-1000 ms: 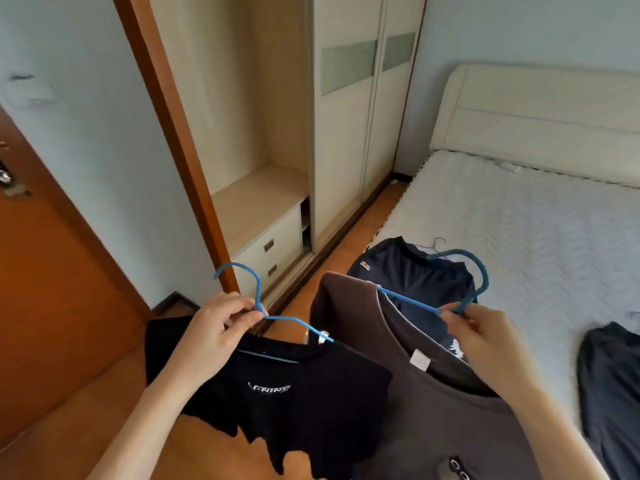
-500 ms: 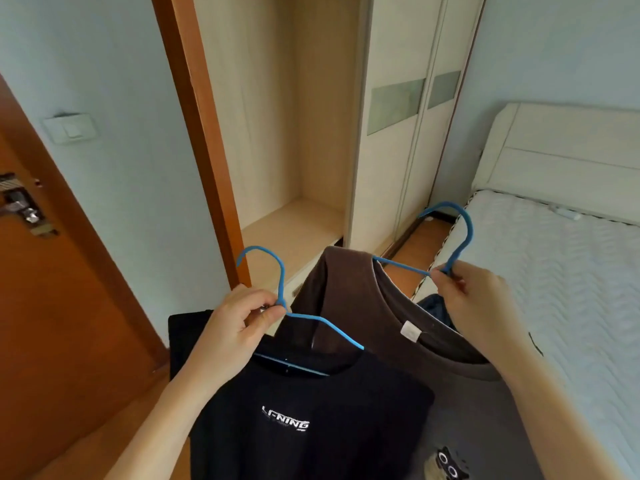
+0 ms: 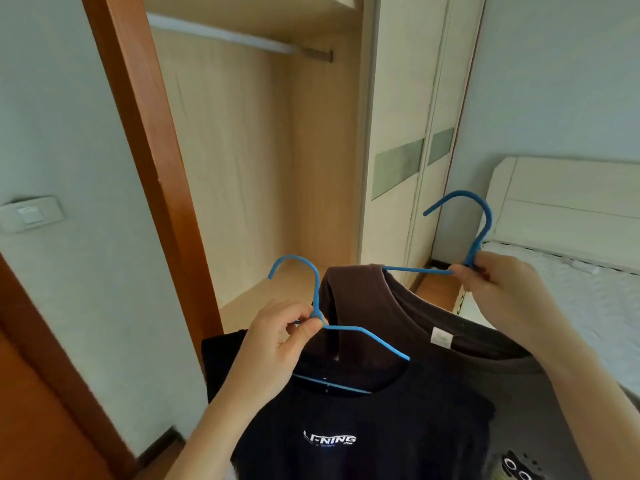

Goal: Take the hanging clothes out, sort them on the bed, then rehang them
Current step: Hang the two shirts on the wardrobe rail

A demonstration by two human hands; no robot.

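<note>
My left hand [image 3: 277,344] pinches the neck of a blue hanger [image 3: 367,336] that carries a black T-shirt [image 3: 363,427] with white lettering. My right hand [image 3: 498,289] grips a second blue hanger [image 3: 483,223] at the base of its hook; a brown T-shirt [image 3: 485,368] hangs from it, partly behind the black one. Both shirts are held up in front of the open wardrobe, below its bare metal rail [image 3: 239,38].
The wardrobe's open bay [image 3: 263,174] has a wooden shelf at the bottom and a sliding door [image 3: 398,143] on its right. An orange door frame [image 3: 138,133] stands to the left. The bed [image 3: 595,299] with its white headboard lies at the right.
Both hangers have risen and my view has tilted up toward the wardrobe. The rail has come into sight; the clothes lying on the bed have dropped out of view.
</note>
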